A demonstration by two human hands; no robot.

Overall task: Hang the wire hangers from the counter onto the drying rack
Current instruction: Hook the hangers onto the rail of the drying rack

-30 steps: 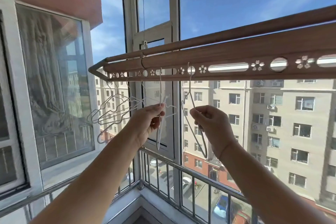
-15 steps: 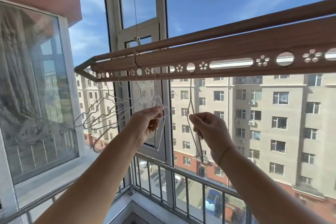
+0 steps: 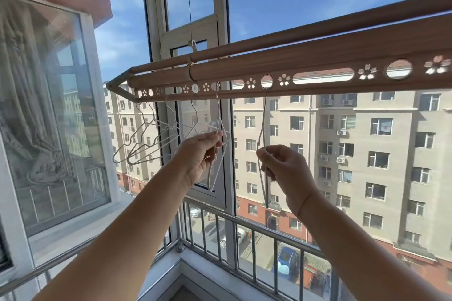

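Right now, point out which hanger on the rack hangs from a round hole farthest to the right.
The hanger pinched by the right hand: its hook sits in a round hole of the drying rack, apart from the others, which hang further left by the left hand.

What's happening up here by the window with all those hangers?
A person is hanging wire hangers on a wood-coloured drying rack by the balcony window. The right hand pinches a hanger whose hook sits in a round hole of the rack's perforated strip. The left hand holds another hanger, hooked into a slot further left. Several more hangers already dangle near the rack's left end. The counter is out of view, so I can't tell how many remain.
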